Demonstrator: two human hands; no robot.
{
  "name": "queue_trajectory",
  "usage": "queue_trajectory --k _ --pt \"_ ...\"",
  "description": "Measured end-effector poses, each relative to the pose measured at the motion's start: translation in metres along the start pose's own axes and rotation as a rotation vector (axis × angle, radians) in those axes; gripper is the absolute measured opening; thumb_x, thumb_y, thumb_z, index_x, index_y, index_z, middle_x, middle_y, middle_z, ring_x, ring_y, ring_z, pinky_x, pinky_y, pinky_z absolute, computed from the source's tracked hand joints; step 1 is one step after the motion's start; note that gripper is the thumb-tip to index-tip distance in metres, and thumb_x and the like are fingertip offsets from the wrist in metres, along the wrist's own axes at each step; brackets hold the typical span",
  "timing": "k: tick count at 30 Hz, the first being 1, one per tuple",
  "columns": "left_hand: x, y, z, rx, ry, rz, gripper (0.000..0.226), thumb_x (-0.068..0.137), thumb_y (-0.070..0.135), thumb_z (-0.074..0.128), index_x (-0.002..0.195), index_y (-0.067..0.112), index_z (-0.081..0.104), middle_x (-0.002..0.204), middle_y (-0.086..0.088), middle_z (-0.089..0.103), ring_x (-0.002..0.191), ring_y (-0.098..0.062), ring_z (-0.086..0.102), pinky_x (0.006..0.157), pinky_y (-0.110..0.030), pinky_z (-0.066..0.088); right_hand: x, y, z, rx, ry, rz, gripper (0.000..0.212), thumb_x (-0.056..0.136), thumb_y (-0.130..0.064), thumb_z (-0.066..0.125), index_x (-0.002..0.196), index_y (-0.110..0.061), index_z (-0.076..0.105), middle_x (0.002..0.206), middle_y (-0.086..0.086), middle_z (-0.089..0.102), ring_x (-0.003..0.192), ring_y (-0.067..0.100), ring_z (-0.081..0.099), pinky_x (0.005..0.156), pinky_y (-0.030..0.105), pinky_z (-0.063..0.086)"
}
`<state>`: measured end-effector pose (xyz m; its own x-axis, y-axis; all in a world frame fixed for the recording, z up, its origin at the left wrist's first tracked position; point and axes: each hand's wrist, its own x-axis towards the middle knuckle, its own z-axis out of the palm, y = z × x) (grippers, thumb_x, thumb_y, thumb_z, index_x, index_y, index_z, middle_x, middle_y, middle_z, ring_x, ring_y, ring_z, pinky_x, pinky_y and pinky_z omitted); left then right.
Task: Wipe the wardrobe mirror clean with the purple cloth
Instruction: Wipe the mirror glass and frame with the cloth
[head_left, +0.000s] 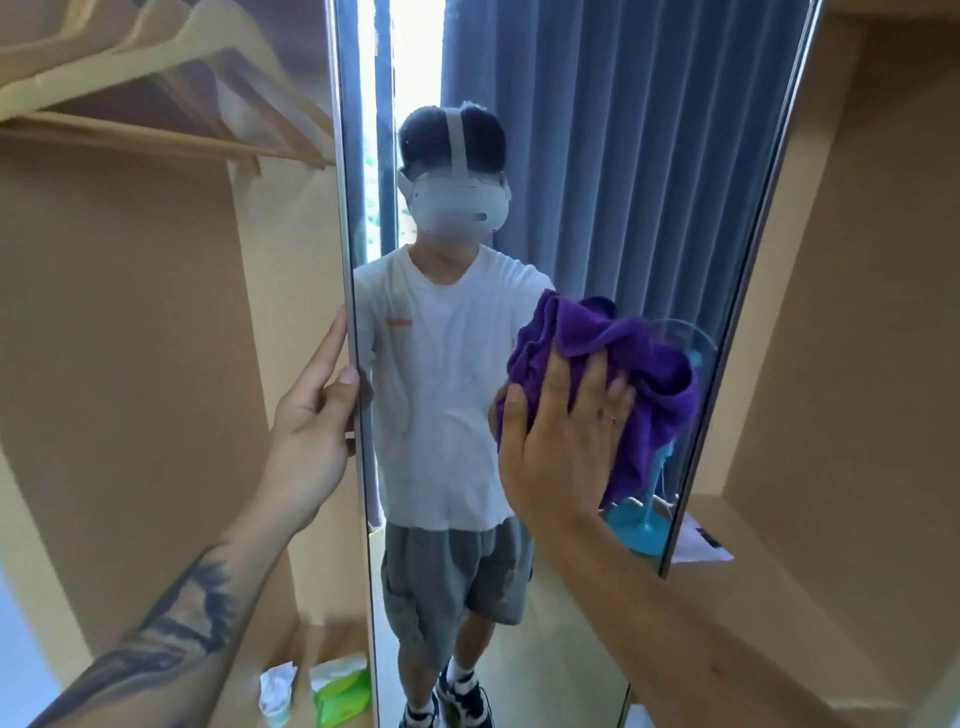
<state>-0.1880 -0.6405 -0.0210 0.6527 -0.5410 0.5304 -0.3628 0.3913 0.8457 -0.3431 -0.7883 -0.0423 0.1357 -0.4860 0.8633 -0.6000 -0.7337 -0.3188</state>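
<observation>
Right hand (561, 441) presses purple cloth (623, 364) flat against wardrobe mirror (597, 156) mid-height; left hand (311, 415) grips mirror's edge. Upper and lower glass likely remain.

I count one mirror (571, 182) and one purple cloth (613, 353), with my two hands in view: my right hand (563, 441) and my left hand (311, 415). Up in the wardrobe there are about three wooden hangers (130, 67), though they blur together, so I cannot be sure. On its floor lie two packets: one green (340, 688) and one white (278, 691).
</observation>
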Motion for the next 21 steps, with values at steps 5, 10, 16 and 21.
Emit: queue_trajectory --k 5,10,16,21 --pt "-0.003 -0.002 0.006 0.031 0.051 0.022 0.048 0.11 0.032 0.047 0.137 0.072 0.044 0.116 0.006 0.067 0.108 -0.02 0.063 0.097 -0.047 0.05 -0.003 -0.025 -0.001 -0.137 -0.128 -0.588 0.064 0.096 -0.036 0.051 0.158 -0.028 0.035 0.167 0.009 0.028 0.15 0.041 0.027 0.126 0.056 0.016" --pt "-0.007 0.0 0.007 0.06 0.048 -0.008 0.056 0.112 0.021 0.043 0.141 0.068 0.043 0.134 0.005 0.069 0.122 -0.024 0.065 0.114 -0.06 0.044 0.001 -0.037 -0.001 -0.18 -0.236 -0.796 0.064 0.096 -0.029 0.054 0.159 -0.033 0.038 0.168 0.002 0.031 0.148 0.038 0.036 0.125 0.051 0.013" --pt "-0.01 -0.001 0.006 0.049 0.048 0.021 0.047 0.111 0.033 0.044 0.14 0.07 0.042 0.132 0.019 0.068 0.118 -0.01 0.063 0.111 -0.056 0.048 0.005 0.032 -0.018 -0.352 -0.309 -0.789 0.065 0.1 -0.043 0.049 0.161 -0.031 0.027 0.168 0.006 0.027 0.15 0.04 0.032 0.122 0.06 0.026" --pt "-0.009 -0.008 0.001 0.025 0.025 0.065 0.044 0.106 0.047 0.046 0.145 0.065 0.041 0.12 -0.001 0.07 0.112 -0.023 0.065 0.106 -0.049 0.046 -0.006 0.082 -0.028 -0.184 -0.185 -0.225 0.052 0.107 -0.036 0.043 0.155 -0.015 0.042 0.162 0.021 0.035 0.147 0.049 0.029 0.119 0.064 0.033"
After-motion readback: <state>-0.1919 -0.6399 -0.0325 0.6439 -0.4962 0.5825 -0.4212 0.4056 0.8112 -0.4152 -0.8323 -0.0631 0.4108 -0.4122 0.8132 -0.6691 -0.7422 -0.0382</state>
